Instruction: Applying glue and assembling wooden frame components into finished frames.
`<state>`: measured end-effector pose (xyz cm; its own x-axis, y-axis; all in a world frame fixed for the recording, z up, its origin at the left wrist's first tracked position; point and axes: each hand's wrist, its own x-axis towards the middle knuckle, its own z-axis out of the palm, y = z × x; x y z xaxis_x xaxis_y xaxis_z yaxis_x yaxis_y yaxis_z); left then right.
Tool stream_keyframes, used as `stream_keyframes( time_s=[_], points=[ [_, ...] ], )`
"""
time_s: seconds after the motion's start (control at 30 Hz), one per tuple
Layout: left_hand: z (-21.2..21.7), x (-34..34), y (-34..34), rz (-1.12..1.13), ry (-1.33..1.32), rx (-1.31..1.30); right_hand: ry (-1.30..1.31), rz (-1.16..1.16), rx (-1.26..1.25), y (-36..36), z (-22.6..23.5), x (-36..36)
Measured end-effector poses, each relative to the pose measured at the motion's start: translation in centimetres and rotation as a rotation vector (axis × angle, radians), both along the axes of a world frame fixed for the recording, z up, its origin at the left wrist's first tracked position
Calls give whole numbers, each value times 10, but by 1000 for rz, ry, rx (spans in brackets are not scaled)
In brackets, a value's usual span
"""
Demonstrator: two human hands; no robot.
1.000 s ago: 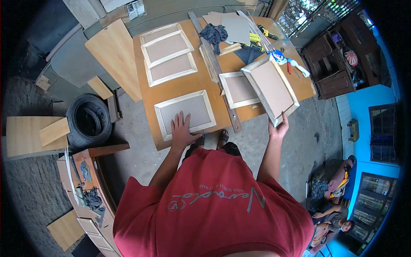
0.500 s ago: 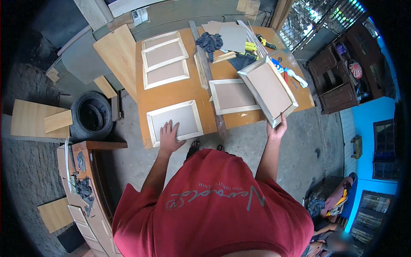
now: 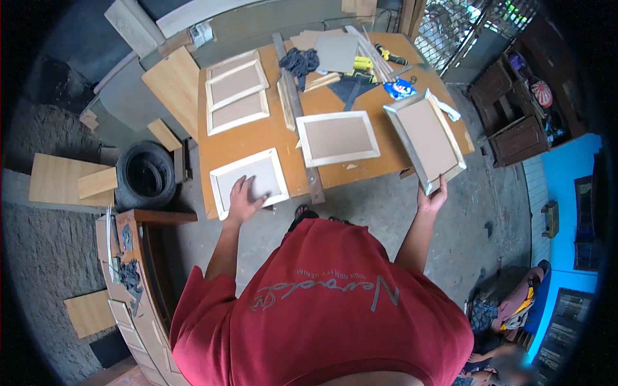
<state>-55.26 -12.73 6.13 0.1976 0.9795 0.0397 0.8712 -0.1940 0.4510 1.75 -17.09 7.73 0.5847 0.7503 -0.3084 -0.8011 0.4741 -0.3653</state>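
My right hand [image 3: 433, 195] grips the lower edge of a wooden frame with a tan backing [image 3: 425, 136], which is tilted above the table's right edge. Spread open, my left hand [image 3: 243, 201] rests on the grey panel of another wooden frame [image 3: 250, 180] at the near left corner. Between them a wooden frame [image 3: 338, 138] lies flat, partly over a long dark wooden strip [image 3: 313, 185]. Farther back on the left, several overlapping frames [image 3: 237, 87] lie on the orange-brown table [image 3: 270, 138].
Toward the back lie a dark cloth [image 3: 299, 62], grey sheets [image 3: 336, 51], thin strips [image 3: 372, 55], a yellow-and-black tool [image 3: 391, 55] and a blue-and-white packet [image 3: 400, 88]. Tires [image 3: 147, 175] stand left of the table. A brown cabinet [image 3: 515, 122] is on the right. Someone sits at lower right.
My right hand has carried its frame rightward, off the one lying in the middle, which now shows whole. My left hand stays on the near left frame.
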Motion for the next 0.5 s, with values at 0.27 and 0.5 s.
stream_keyframes(
  time_s=[0.27,0.5],
  points=[
    [-20,128,103,207,-566,-212,51,-119,34,-33,-7,7],
    [-36,175,121,288,-376,-511,121,-233,-75,-87,-27,15]
  ],
)
